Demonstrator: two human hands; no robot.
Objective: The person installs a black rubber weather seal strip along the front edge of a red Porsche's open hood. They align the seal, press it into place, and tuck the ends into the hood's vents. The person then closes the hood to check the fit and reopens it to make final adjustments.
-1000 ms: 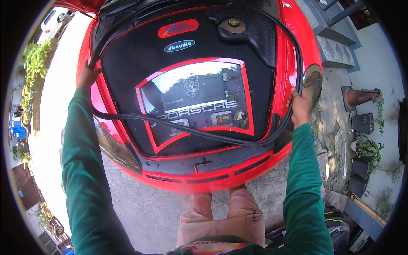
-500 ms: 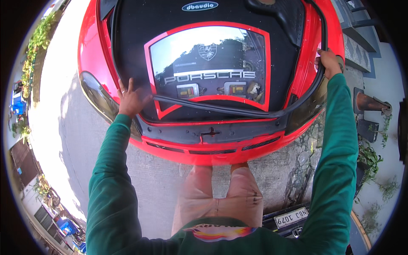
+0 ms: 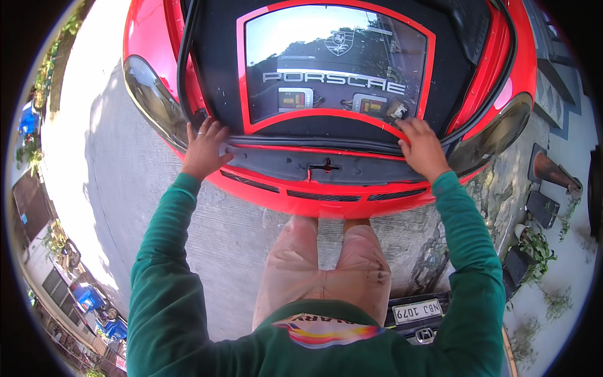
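A long black rubber weatherstrip (image 3: 314, 143) runs round the open front compartment of a red car (image 3: 314, 202). Its front stretch lies along the dark front panel (image 3: 276, 162), and its sides rise along both red fenders. At the front left corner, my left hand (image 3: 206, 149) rests on the strip with fingers spread. Toward the front right, my right hand (image 3: 424, 148) lies over it, fingers extended and thumb apart. Both palms face down, so the strip directly beneath them is hidden. A latch opening (image 3: 325, 166) shows between my hands.
Behind the strip, a red-framed glass window (image 3: 339, 66) covers components set in black lining. Tinted headlights (image 3: 151, 88) flank the compartment. Close behind me at the lower right is another vehicle's bumper with a plate (image 3: 418, 311). Potted plants (image 3: 534, 254) stand along the right wall.
My right hand has come down from the strip's right side to its front stretch. The front strip, previously raised across the window's lower edge, now lies along the front panel. My left hand stays near the corner.
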